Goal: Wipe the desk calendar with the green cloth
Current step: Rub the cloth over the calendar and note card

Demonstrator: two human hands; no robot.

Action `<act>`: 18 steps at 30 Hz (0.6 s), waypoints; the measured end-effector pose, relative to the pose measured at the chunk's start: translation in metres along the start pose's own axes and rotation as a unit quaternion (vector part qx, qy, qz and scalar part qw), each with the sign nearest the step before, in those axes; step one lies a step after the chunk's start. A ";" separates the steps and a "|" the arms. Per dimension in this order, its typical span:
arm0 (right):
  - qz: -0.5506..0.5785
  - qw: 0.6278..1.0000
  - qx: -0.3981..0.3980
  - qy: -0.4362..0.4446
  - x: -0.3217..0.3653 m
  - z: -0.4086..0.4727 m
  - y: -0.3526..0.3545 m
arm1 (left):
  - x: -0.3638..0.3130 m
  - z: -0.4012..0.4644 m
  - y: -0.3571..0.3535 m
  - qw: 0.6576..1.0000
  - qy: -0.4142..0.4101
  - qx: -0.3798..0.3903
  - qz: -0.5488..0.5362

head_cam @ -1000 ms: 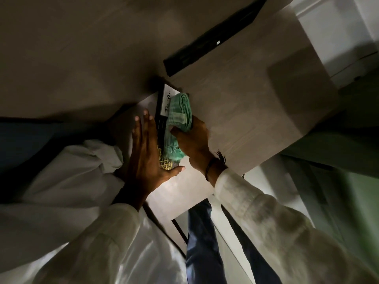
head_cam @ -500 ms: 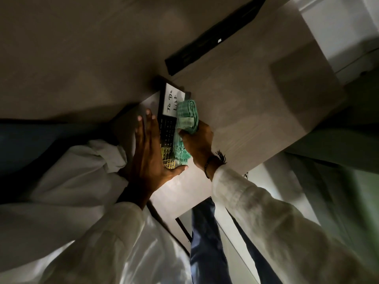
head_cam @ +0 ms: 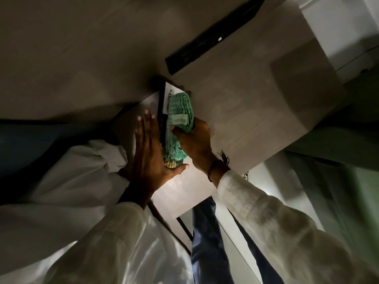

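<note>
A dark desk calendar (head_cam: 162, 117) with a white top panel stands on the pale wooden desk (head_cam: 246, 111), seen from above. My left hand (head_cam: 149, 156) lies flat against its left side, fingers straight and together, thumb spread under its lower end. My right hand (head_cam: 194, 140) grips a folded green cloth (head_cam: 180, 115) and presses it on the calendar's face. The cloth covers most of the white panel and the dark grid below it. A yellow strip of the calendar shows just above my left thumb.
A long black bar-shaped object (head_cam: 213, 35) lies on the desk beyond the calendar. The desk's near edge runs just below my hands, with my blue trouser legs (head_cam: 207, 242) beneath it. White sleeves cover both arms; a dark bracelet (head_cam: 213, 171) sits on my right wrist.
My right hand has slid the green cloth up the calendar's face, covering the white panel whose writing showed half a second ago. My left hand stays pressed on the calendar's side.
</note>
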State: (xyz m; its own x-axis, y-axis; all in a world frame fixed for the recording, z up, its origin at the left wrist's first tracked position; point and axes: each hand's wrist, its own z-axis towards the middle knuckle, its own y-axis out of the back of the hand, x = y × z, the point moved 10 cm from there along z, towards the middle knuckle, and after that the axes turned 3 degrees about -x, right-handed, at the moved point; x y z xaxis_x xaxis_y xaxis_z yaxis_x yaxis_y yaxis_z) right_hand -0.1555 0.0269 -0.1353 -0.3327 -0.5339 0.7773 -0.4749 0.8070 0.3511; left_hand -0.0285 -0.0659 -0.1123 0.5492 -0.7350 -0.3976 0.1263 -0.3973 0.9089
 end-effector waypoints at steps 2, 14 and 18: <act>-0.020 0.999 -0.021 -0.019 -0.007 0.005 0.008 | 0.000 0.000 -0.001 1.000 0.006 0.008 -0.006; -0.067 0.996 -0.056 -0.010 -0.002 0.006 0.006 | -0.006 -0.001 0.006 0.999 0.013 0.000 -0.046; -0.012 0.998 -0.041 -0.051 -0.007 0.000 -0.004 | -0.005 -0.001 0.009 0.999 0.012 -0.004 -0.053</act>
State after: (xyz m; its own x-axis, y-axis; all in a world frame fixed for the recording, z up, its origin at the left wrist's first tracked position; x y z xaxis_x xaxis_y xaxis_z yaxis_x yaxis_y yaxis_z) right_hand -0.1509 0.0273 -0.1422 -0.4051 -0.5730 0.7124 -0.4175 0.8092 0.4134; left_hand -0.0293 -0.0646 -0.1021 0.5521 -0.6762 -0.4878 0.1914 -0.4667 0.8635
